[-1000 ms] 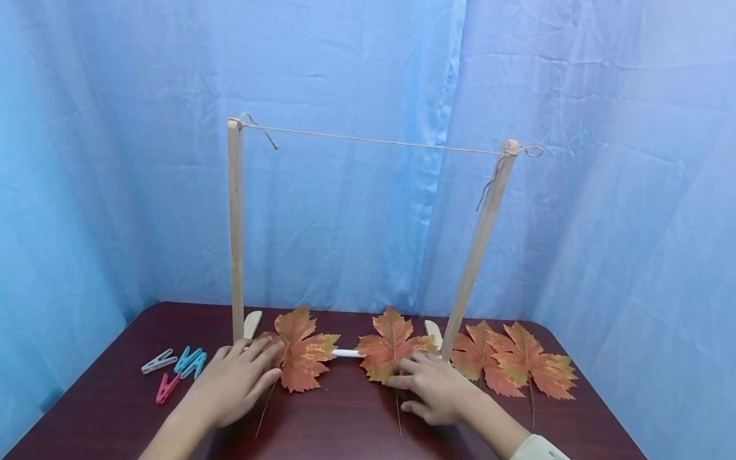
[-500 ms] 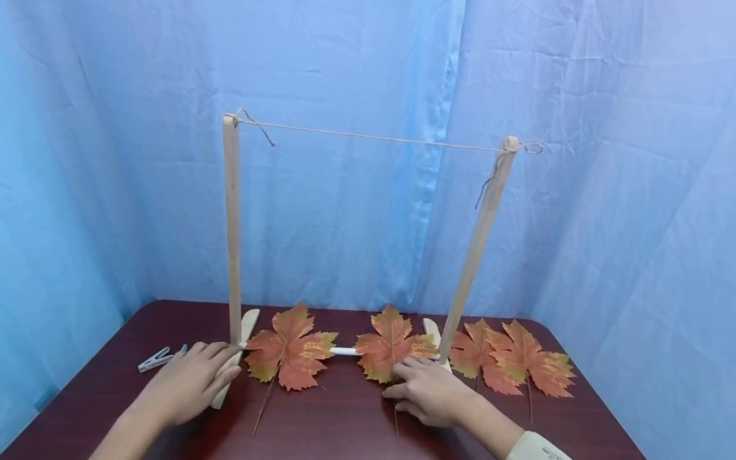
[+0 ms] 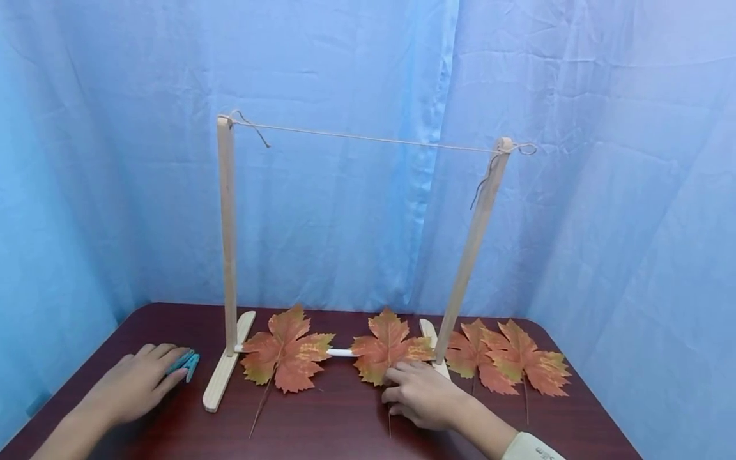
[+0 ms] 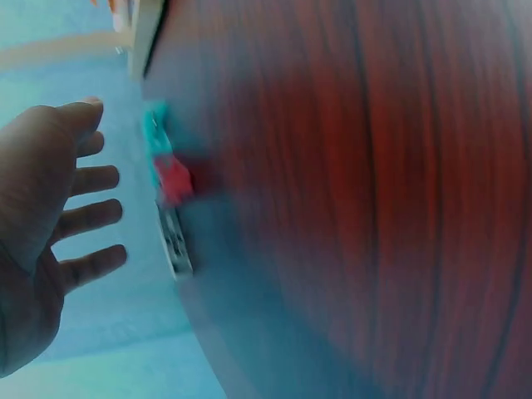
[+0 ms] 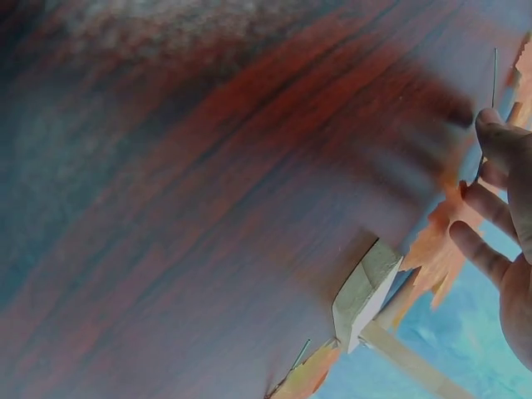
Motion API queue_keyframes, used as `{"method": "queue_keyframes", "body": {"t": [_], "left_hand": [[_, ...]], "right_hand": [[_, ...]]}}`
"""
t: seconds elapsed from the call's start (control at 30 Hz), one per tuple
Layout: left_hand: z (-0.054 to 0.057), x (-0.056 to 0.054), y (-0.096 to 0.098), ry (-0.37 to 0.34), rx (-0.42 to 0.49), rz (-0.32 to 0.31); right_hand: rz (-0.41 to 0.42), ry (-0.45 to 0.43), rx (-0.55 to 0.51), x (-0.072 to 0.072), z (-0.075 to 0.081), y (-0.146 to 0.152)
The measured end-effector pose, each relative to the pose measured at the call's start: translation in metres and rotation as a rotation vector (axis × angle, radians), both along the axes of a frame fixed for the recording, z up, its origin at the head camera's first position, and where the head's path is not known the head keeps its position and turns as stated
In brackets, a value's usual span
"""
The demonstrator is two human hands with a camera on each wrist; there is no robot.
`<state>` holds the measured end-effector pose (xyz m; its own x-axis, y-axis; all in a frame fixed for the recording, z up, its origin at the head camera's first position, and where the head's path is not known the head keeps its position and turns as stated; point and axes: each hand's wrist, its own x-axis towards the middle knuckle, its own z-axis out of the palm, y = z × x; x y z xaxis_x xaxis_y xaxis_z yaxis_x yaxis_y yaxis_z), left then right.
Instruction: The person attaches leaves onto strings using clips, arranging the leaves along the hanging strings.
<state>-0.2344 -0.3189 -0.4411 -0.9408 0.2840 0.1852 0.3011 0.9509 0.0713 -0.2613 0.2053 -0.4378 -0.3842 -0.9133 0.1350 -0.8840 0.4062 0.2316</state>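
In the head view my left hand (image 3: 135,382) is over the clothespins at the left, its fingertips right at the teal clothespins (image 3: 188,365). The left wrist view shows its fingers spread, with a red clothespin (image 4: 174,179) and a whitish clothespin (image 4: 174,241) beyond; the head view hides these two under the hand. My right hand (image 3: 422,393) rests by the lower right of an orange maple leaf (image 3: 382,351), fingers loosely bent around its thin stem (image 5: 495,79), thumb and fingers apart. Left of it lies another maple leaf (image 3: 290,351) with its stem toward me.
A wooden stand has a left post (image 3: 227,243) and a leaning right post (image 3: 474,249), joined by a taut string (image 3: 368,137) on top and a white rod (image 3: 342,352) below. Two overlapping leaves (image 3: 523,358) lie right on the dark table (image 3: 322,428). Blue curtains (image 3: 345,223) hang behind.
My left hand has moved left, from the left leaf past the post's foot to the clothespins. My right hand stays by its leaf, fingers a little more bent.
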Motion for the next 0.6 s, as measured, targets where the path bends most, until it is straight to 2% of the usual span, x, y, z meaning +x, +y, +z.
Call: {"method": "queue_keyframes", "body": {"t": [0.27,0.43,0.6], "left_hand": [[-0.005,-0.002,-0.023,0.076,-0.018,-0.006],[-0.011,-0.007,-0.032,0.052,-0.023,-0.005],[-0.013,-0.009,-0.041,0.028,-0.017,0.018]], "right_hand": [[-0.009,-0.029,0.02,0.002,0.003,-0.003],[-0.013,-0.073,-0.003,0.004,0.005,-0.006],[-0.015,-0.067,-0.024,0.003,0.01,-0.01]]}}
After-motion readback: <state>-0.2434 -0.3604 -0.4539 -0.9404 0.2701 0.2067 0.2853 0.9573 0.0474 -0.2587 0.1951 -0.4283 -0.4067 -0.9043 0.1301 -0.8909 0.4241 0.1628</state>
